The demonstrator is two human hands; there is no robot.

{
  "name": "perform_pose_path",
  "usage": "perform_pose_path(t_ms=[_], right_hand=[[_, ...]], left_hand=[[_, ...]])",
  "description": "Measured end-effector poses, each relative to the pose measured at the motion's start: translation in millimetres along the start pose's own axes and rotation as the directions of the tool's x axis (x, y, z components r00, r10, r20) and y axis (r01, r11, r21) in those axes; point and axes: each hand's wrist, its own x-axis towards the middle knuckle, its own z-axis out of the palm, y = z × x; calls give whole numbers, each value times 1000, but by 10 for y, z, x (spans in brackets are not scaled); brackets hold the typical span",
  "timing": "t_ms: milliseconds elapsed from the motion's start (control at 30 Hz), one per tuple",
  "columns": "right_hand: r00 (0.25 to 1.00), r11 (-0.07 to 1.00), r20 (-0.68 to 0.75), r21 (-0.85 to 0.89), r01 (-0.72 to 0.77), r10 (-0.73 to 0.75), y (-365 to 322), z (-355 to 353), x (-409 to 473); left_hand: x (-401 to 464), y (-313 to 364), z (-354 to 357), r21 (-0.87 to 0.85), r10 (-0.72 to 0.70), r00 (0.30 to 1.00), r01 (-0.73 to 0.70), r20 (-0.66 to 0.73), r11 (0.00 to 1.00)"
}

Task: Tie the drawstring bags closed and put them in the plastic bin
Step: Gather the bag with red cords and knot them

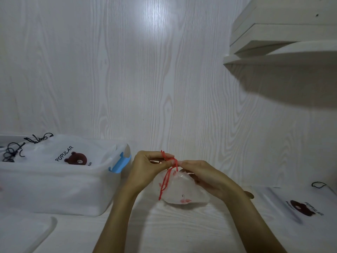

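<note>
Red cord (168, 177) loops over the fingers of both hands above a small clear bag (179, 190) with pink prints, which sits on the white tabletop (164, 230) at about the centre of the view, toward six o'clock. The bag's gathered mouth is lifted toward the hands, likely so the cord can be drawn tight and knotted clear of the table.

The left hand (149, 167) comes in from seven o'clock, forearm angled up, wrist bent, fingers curled, pinching the cord where it loops up at the top. The right hand (202, 177) reaches from five o'clock, its fingertips meeting the left's at the cord and pinching it, while the rest of the hand lies along the bag's right side as if steadying it. Two cord tails hang down the bag's front. The knot seems to be in the making, not finished.

At nine o'clock stands the clear plastic bin (54, 189) with a blue latch (119, 164); a bear-print bag (73, 157) with knotted black cords (21, 147) already lies in it. Another bear-print bag (299, 207) lies flat at four o'clock, its black cord (318, 184) loose, apparently waiting its turn. A white shelf (284, 48) juts out at two o'clock.
</note>
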Motion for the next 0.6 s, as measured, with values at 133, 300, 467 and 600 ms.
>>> perform_pose_path(t_ms=[133, 300, 467, 600], right_hand=[[1000, 994, -24, 105, -1, 4, 35, 38, 9], [990, 978, -126, 205, -32, 59, 15, 64, 58], [995, 851, 60, 515, -103, 85, 68, 9, 86], [995, 791, -95, 611, 37, 27, 61, -127, 63]], left_hand=[[5, -13, -13, -10, -1, 1000, 1, 28, 1000], [7, -14, -43, 8, -23, 996, 22, 91, 1000], [-3, -10, -48, -5, -17, 995, 18, 96, 1000], [15, -31, -81, 6, -41, 997, 41, 70, 999]])
